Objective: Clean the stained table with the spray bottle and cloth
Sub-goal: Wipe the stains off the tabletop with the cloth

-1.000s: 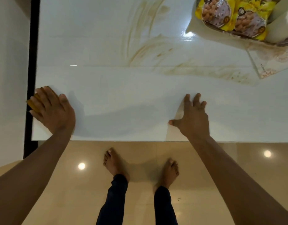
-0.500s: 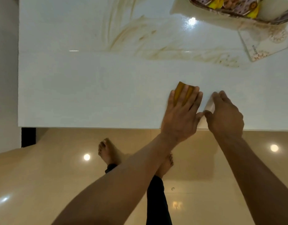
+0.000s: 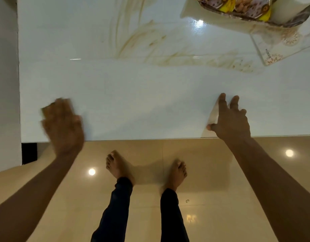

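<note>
The glossy white table (image 3: 133, 102) carries brown smeared stains (image 3: 133, 41) across its far half, with a second streak (image 3: 203, 62) running to the right. My left hand (image 3: 63, 124) is motion-blurred near the front left corner, pressing a yellow-brown cloth (image 3: 45, 111) flat on the top; only a sliver of cloth shows past the fingers. Near the front edge on the right, my right hand (image 3: 231, 119) rests on the table with fingers spread and holds nothing. No spray bottle is visible.
Yellow snack packets (image 3: 238, 6) and a white cylinder (image 3: 290, 13) sit on a dark tray at the far right, above a patterned white card (image 3: 276, 49). A wall runs along the table's left side. My bare feet (image 3: 119, 166) stand on beige tiles.
My left hand has swept the cloth from beside my right hand back to the left along the front edge. My right hand stays planted, its fingers now spread wider.
</note>
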